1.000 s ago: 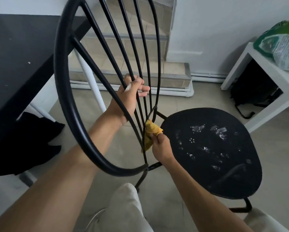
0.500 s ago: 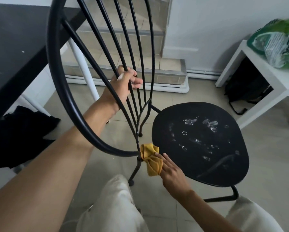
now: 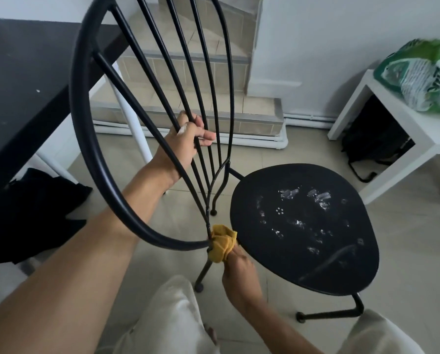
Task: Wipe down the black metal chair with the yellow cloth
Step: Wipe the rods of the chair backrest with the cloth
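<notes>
1. The black metal chair (image 3: 315, 264), its seat smeared white, stands on a tiled floor (image 3: 405, 238) between a black table (image 3: 22, 72) and a white side table (image 3: 418, 129).
2. The left hand (image 3: 185, 144) curls around the back spindles; the right hand (image 3: 239, 272) pinches the bunched yellow cloth (image 3: 221, 244) against the backrest's base.

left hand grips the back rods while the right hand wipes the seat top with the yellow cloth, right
Not the seat top: in the head view the right hand holds the yellow cloth on the frame joint below the backrest hoop, beside the seat. The left hand does grip the back rods.
</notes>
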### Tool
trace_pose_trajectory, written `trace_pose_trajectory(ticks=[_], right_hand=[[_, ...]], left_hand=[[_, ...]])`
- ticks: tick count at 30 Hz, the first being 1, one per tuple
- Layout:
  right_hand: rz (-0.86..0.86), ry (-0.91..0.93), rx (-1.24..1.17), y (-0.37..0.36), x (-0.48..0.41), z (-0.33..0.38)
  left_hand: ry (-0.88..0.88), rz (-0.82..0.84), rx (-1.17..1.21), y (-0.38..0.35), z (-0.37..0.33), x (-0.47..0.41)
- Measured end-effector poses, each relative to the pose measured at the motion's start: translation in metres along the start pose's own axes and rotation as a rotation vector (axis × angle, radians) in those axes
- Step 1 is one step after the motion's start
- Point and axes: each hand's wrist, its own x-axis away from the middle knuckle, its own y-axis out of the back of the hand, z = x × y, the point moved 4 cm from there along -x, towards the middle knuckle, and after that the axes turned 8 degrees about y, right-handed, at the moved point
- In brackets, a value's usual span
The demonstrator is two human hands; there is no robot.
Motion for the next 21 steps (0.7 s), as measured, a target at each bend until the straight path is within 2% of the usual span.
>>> trace_pose_trajectory(ticks=[2, 4, 9, 14, 21], right_hand=[[-0.008, -0.175, -0.237, 0.008, -0.014, 0.003], [-0.024, -0.274, -0.472, 0.008, -0.029, 0.004], [-0.008, -0.297, -0.584, -0.012, -0.057, 0.0], [0.037, -0.303, -0.713, -0.001, -0.092, -0.003], [0.102, -0.204, -0.414, -0.008, -0.051, -0.026]], left_hand=[[0.003, -0.002, 0.005, -0.001, 0.001, 0.0], [0.011, -0.008, 0.018, -0.001, 0.002, -0.001], [0.016, -0.002, 0.016, 0.0, 0.003, -0.002], [0.015, 0.014, 0.07, -0.002, 0.004, -0.001], [-0.005, 0.012, 0.053, -0.003, 0.004, -0.002]])
